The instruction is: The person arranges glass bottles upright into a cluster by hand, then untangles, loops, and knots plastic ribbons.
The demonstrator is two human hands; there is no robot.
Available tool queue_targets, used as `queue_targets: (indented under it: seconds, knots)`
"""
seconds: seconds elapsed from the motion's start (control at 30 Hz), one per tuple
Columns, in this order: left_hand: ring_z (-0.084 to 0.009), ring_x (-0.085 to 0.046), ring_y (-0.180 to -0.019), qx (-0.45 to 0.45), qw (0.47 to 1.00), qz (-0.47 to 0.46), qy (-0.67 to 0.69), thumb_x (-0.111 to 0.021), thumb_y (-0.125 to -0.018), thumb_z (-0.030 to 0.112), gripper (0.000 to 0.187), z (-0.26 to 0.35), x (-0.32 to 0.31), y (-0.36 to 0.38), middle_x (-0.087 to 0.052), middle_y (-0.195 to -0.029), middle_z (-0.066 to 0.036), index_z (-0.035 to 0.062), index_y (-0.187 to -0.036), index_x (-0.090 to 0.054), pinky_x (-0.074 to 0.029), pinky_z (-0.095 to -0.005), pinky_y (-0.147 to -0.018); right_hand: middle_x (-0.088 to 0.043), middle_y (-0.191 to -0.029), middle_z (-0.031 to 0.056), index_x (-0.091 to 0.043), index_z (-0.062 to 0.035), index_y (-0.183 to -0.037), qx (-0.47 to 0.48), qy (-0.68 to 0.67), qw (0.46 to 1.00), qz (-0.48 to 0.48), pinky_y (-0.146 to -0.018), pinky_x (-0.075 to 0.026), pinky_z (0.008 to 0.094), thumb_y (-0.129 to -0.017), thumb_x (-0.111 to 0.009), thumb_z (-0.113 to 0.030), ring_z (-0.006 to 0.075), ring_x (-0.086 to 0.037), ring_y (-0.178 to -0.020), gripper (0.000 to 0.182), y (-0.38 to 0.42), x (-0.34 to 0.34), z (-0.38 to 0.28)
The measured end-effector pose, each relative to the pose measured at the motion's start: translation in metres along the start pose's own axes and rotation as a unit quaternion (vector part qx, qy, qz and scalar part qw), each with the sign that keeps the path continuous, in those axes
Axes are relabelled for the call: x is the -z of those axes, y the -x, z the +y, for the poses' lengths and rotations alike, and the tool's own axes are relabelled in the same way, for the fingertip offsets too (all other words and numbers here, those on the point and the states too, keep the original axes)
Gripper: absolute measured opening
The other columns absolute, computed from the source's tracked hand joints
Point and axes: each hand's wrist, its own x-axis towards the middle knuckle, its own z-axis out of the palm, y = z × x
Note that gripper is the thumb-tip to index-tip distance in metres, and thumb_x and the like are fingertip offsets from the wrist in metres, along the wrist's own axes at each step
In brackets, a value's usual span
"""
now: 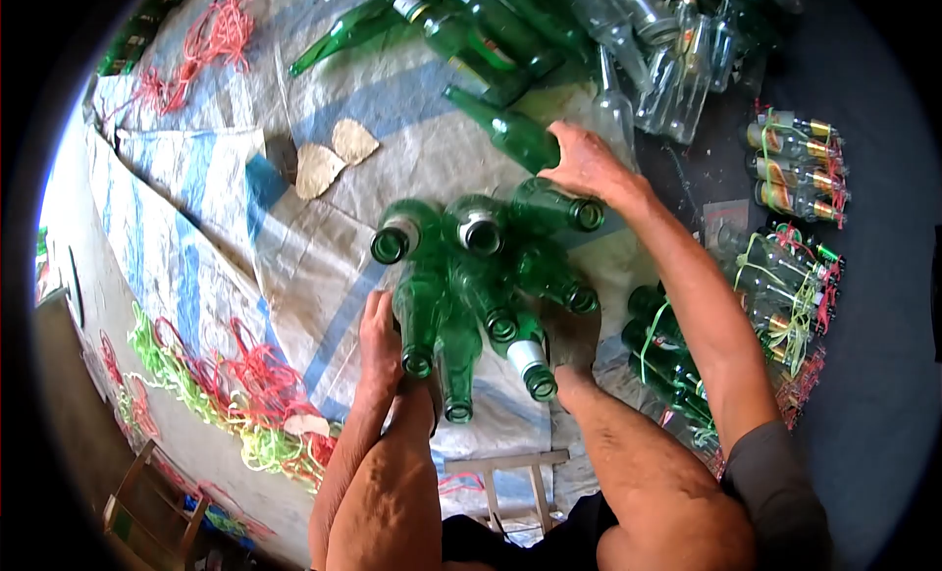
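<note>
The right hand (pixel 592 166) curls partly closed round the base of 1 green bottle (pixel 502 127); the left hand (pixel 379 334), fingers partly hidden, sits beside 8 clustered bottles (pixel 464 285), its grip unclear. Farther out, loose bottles (pixel 481 46) lie on a striped sheet (pixel 221 183).

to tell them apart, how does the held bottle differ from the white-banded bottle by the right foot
The held bottle points toward the picture's top left, the white-banded bottle toward its bottom. The right hand grips the held bottle; no hand touches the white-banded bottle. Both are green.
</note>
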Motion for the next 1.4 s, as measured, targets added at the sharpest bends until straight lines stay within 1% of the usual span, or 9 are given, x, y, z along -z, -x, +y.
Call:
queue_targets:
  seconds: [0.43,0.7,0.77,0.83,0.87,0.9,1.07,1.2,1.4]
  knots:
    - [-0.0390,-0.062,-0.094,0.004,1.000,0.000,-0.005,-0.071,-0.079,0.006,0.030,0.012,0.004,-0.001,-0.065,-0.101,-0.015,0.0046,-0.109,-0.069,-0.054,-0.0471,-0.078,-0.069,-0.117,0.0261,-0.063,0.0026,-0.118,-0.037,-0.104,0.992,-0.068,-0.096,-0.053,0.0441,-0.072,-0.083,-0.027,0.0394,-0.067,-0.113,0.058,0.028,0.020,-0.007]
    - [-0.0375,-0.062,-0.096,0.023,0.999,-0.013,-0.020,-0.073,-0.078,0.003,0.032,-0.021,-0.007,0.010,-0.065,-0.102,-0.014,0.0063,-0.110,-0.069,-0.054,-0.0458,-0.080,-0.070,-0.114,0.0222,-0.061,0.0013,-0.123,-0.087,-0.164,0.983,0.015,-0.096,-0.053,0.0416,-0.067,-0.085,-0.026,0.0334,-0.067,-0.107,0.066,0.063,0.033,-0.003]
    - [-0.0387,-0.063,-0.092,0.006,0.999,-0.020,-0.029,-0.061,-0.081,-0.007,0.039,-0.013,-0.001,0.008,-0.063,-0.103,-0.017,0.0030,-0.118,-0.066,-0.053,-0.0431,-0.077,-0.071,-0.114,0.0196,-0.062,0.0005,-0.125,-0.110,-0.177,0.976,0.070,-0.097,-0.053,0.0408,-0.066,-0.085,-0.026,0.0310,-0.068,-0.107,0.068,0.082,0.040,-0.011]
    - [-0.0386,-0.061,-0.095,0.015,1.000,-0.008,-0.007,-0.071,-0.078,0.003,0.030,-0.011,-0.001,0.005,-0.065,-0.101,-0.015,0.0046,-0.108,-0.068,-0.054,-0.0471,-0.080,-0.072,-0.114,0.0145,-0.062,0.0004,-0.126,-0.080,-0.276,0.955,0.079,-0.097,-0.053,0.0380,-0.067,-0.088,-0.024,0.0257,-0.068,-0.106,0.068,0.092,0.037,0.003]
    - [-0.0406,-0.064,-0.093,-0.037,0.999,-0.005,-0.038,-0.058,-0.086,-0.006,0.038,-0.011,-0.001,0.007,-0.060,-0.104,-0.019,0.0022,-0.122,-0.065,-0.052,-0.0420,-0.078,-0.073,-0.114,0.0135,-0.063,0.0005,-0.126,-0.065,-0.310,0.943,0.099,-0.097,-0.053,0.0374,-0.068,-0.088,-0.023,0.0245,-0.068,-0.105,0.067,0.099,0.032,0.009]
    - [-0.0425,-0.063,-0.095,-0.036,0.999,-0.011,-0.036,-0.063,-0.085,0.001,0.037,-0.016,-0.002,0.007,-0.059,-0.104,-0.019,0.0022,-0.122,-0.065,-0.052,-0.0435,-0.081,-0.073,-0.114,0.0125,-0.063,0.0007,-0.125,-0.054,-0.344,0.930,0.118,-0.097,-0.053,0.0368,-0.069,-0.088,-0.022,0.0234,-0.068,-0.105,0.066,0.111,0.026,0.013]
    - [-0.0438,-0.062,-0.095,-0.022,0.999,-0.001,0.027,-0.067,-0.083,0.011,0.037,-0.038,-0.013,0.012,-0.060,-0.103,-0.020,0.0014,-0.118,-0.065,-0.052,-0.0459,-0.082,-0.065,-0.116,0.0009,-0.057,-0.0059,-0.136,-0.054,-0.619,0.776,0.109,-0.104,-0.047,0.0325,-0.078,-0.081,-0.005,0.0166,-0.061,-0.109,0.063,0.163,0.014,-0.004]
    - [-0.0444,-0.061,-0.094,-0.096,0.994,0.012,-0.049,-0.071,-0.079,0.006,0.034,-0.023,-0.008,0.014,-0.060,-0.101,-0.020,0.0016,-0.113,-0.065,-0.052,-0.0467,-0.080,-0.067,-0.116,0.0035,-0.058,-0.0043,-0.133,-0.076,-0.544,0.826,0.128,-0.102,-0.049,0.0343,-0.076,-0.084,-0.007,0.0172,-0.062,-0.109,0.062,0.199,-0.004,-0.009]
    - [-0.0447,-0.060,-0.094,-0.061,0.995,-0.007,-0.076,-0.076,-0.077,0.004,0.034,-0.035,-0.009,0.021,-0.060,-0.101,-0.019,0.0025,-0.109,-0.065,-0.053,-0.0480,-0.079,-0.071,-0.110,0.0078,-0.063,-0.0027,-0.122,-0.077,-0.442,0.888,0.097,-0.095,-0.054,0.0369,-0.071,-0.088,-0.011,0.0206,-0.067,-0.102,0.057,0.231,-0.037,-0.018]
